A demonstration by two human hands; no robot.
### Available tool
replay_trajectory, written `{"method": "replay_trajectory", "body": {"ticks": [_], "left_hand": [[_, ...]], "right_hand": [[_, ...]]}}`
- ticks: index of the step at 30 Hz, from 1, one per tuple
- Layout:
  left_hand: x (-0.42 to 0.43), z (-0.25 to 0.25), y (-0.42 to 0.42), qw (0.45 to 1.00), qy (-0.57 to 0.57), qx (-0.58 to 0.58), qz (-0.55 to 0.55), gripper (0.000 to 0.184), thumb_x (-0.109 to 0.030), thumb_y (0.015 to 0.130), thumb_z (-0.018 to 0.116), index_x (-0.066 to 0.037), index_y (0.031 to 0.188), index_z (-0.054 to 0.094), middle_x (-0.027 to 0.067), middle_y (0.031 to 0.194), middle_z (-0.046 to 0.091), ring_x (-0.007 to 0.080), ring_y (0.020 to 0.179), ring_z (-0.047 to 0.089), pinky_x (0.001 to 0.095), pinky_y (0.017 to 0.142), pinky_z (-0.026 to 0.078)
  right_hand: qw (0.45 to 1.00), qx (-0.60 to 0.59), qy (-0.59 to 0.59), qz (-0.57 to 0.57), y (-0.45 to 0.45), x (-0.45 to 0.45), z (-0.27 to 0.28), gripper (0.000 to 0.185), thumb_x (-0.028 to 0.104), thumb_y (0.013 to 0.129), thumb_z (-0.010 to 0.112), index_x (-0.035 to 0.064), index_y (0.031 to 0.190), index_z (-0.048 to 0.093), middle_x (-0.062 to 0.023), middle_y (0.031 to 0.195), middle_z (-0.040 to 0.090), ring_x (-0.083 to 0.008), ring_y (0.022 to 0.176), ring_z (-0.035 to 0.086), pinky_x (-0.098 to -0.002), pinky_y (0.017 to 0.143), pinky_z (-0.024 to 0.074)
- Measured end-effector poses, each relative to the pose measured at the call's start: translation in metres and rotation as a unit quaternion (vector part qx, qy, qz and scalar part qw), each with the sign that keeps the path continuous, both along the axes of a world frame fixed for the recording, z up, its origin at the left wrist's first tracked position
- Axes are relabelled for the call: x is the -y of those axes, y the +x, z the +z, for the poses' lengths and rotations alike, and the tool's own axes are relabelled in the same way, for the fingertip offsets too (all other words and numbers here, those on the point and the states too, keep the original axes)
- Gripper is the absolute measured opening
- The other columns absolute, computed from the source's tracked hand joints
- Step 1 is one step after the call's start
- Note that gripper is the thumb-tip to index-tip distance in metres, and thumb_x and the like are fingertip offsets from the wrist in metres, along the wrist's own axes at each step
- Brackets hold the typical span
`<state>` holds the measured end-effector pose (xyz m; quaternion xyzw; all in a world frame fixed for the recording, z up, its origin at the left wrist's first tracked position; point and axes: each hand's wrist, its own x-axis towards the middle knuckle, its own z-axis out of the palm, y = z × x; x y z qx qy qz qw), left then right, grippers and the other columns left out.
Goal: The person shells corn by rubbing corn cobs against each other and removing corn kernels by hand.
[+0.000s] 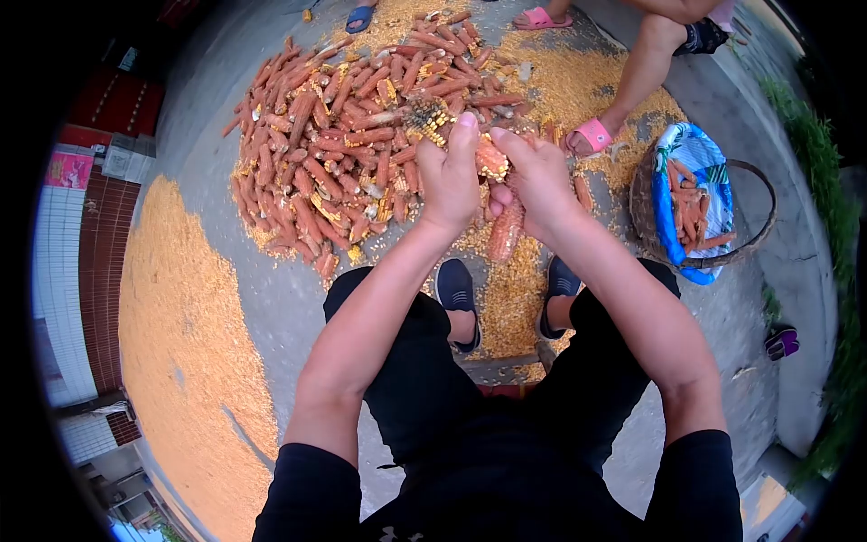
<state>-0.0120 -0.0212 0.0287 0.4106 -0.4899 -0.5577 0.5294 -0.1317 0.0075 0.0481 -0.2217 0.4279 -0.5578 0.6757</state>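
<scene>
My left hand (450, 181) is closed round a corn cob (428, 119) with yellow kernels and a dark, mouldy-looking end. My right hand (540, 185) is closed on a reddish cob piece (491, 159) with pale kernels on it, its thumb near my left thumb. Another reddish cob (507, 231) points down below my hands; which fingers hold it is hidden. Just beyond my hands lies a large heap of reddish cobs (312, 167), some with yellow kernels. Loose kernels (510, 303) cover the ground between my shoes.
At the right stands a basket (643, 203) with a blue patterned lining and cobs inside. Another person's leg (638, 72) and pink sandals are beyond the heap. A broad spread of kernels (185, 352) lies at the left. A purple shoe (781, 342) is at the far right.
</scene>
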Motion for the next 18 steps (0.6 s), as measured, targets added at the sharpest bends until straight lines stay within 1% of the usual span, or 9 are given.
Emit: {"method": "replay_trajectory", "body": {"ticks": [3,6,7,9,11,12,14,15,18], "left_hand": [[0.016,-0.010,0.000,0.997,0.000,-0.067,0.042,0.035,-0.033,0.103,0.055,-0.001,0.090,0.062,0.0028,0.076,0.061,0.0088,0.062,0.055,0.0300,0.048,0.044],[0.011,0.005,-0.006,0.989,0.063,-0.116,0.071,0.034,-0.032,0.103,0.054,-0.001,0.097,0.063,0.0037,0.078,0.064,0.0093,0.062,0.057,0.0280,0.047,0.042],[0.011,0.008,-0.005,0.989,0.074,-0.114,0.067,0.036,-0.035,0.103,0.052,-0.001,0.099,0.063,0.0060,0.081,0.066,0.0106,0.062,0.058,0.0283,0.047,0.043],[0.009,0.014,-0.003,0.988,0.096,-0.108,0.058,0.043,-0.040,0.104,0.047,-0.001,0.105,0.063,0.0105,0.089,0.070,0.0133,0.063,0.061,0.0290,0.047,0.045],[0.003,0.023,-0.001,0.985,0.139,-0.098,0.022,0.043,-0.041,0.103,0.047,-0.002,0.108,0.062,0.0103,0.088,0.071,0.0115,0.058,0.057,0.0267,0.044,0.038],[0.002,0.026,-0.001,0.983,0.159,-0.093,0.003,0.043,-0.042,0.103,0.047,-0.002,0.110,0.062,0.0101,0.087,0.071,0.0105,0.056,0.055,0.0255,0.043,0.035],[0.002,0.022,-0.001,0.992,0.103,-0.073,-0.017,0.042,-0.043,0.103,0.047,-0.003,0.108,0.061,0.0077,0.082,0.069,0.0096,0.052,0.051,0.0241,0.042,0.030],[0.002,0.021,0.000,0.995,0.075,-0.061,-0.027,0.042,-0.043,0.103,0.047,-0.004,0.108,0.061,0.0066,0.079,0.069,0.0091,0.050,0.049,0.0234,0.042,0.027],[0.004,0.016,-0.001,0.992,0.105,-0.071,0.014,0.036,-0.042,0.104,0.046,-0.008,0.100,0.059,-0.0004,0.066,0.057,0.0082,0.046,0.043,0.0244,0.041,0.026]], "right_hand": [[0.998,0.046,-0.040,0.022,-0.006,0.004,-0.005,0.028,0.029,0.098,0.065,0.0016,0.098,0.062,-0.0074,0.074,0.061,-0.0165,0.045,0.055,-0.0306,0.039,0.0442],[0.976,-0.142,-0.159,0.033,-0.010,0.000,-0.006,0.029,0.030,0.097,0.067,0.0026,0.106,0.064,-0.0091,0.077,0.063,-0.0151,0.048,0.058,-0.0299,0.042,0.0456],[0.942,-0.275,-0.185,0.055,-0.011,-0.007,-0.002,0.033,0.029,0.095,0.070,0.0023,0.113,0.064,-0.0090,0.075,0.065,-0.0121,0.049,0.060,-0.0277,0.043,0.0456],[0.935,-0.280,-0.213,0.027,-0.009,-0.008,-0.004,0.029,0.024,0.094,0.071,0.0019,0.111,0.064,-0.0065,0.068,0.063,-0.0108,0.047,0.059,-0.0264,0.042,0.0439],[0.928,-0.284,-0.241,-0.002,-0.004,-0.010,-0.008,0.025,0.019,0.093,0.071,0.0016,0.110,0.064,-0.0039,0.061,0.061,-0.0095,0.045,0.057,-0.0251,0.041,0.0422],[0.942,-0.242,-0.231,0.005,-0.005,-0.008,-0.009,0.022,0.018,0.093,0.071,0.0017,0.107,0.064,-0.0037,0.061,0.061,-0.0095,0.045,0.056,-0.0252,0.040,0.0418],[0.964,-0.157,-0.212,0.020,-0.009,-0.002,-0.012,0.017,0.015,0.094,0.070,0.0021,0.102,0.064,-0.0031,0.062,0.061,-0.0095,0.043,0.054,-0.0255,0.039,0.0408],[0.971,-0.153,-0.185,-0.002,-0.007,-0.002,-0.010,0.013,0.014,0.095,0.068,0.0021,0.098,0.062,-0.0020,0.061,0.060,-0.0097,0.043,0.053,-0.0259,0.039,0.0406],[0.976,-0.114,-0.184,0.002,-0.006,0.000,-0.013,0.014,0.013,0.095,0.068,0.0005,0.099,0.062,-0.0042,0.063,0.060,-0.0111,0.043,0.054,-0.0262,0.038,0.0413]]}}
